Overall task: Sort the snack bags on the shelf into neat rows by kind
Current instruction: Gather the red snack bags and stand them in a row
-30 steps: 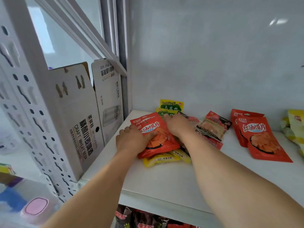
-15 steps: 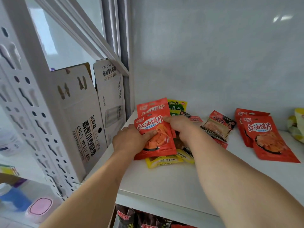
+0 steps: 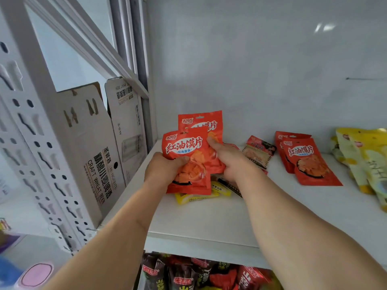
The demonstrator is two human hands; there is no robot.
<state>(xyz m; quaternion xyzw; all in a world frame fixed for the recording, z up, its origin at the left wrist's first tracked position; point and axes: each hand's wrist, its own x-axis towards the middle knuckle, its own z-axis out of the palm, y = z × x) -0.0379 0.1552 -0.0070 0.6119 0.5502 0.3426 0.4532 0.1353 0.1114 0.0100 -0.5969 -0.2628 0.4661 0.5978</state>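
While our left hand [image 3: 165, 170] grips the near red bag [image 3: 188, 162] and our right hand [image 3: 232, 162] pinches the far red bag [image 3: 201, 124], both upright above the shelf [image 3: 209, 218], the matching red pair [image 3: 307, 162] lies flat to the right, nearer our right hand.

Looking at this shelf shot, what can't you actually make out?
- Head view: bags under the held red bags, covered by them and both hands.
- Yellow bags, cut off by the right edge.
- Lower-shelf bags, cut off by the bottom edge; print too blurred to read.
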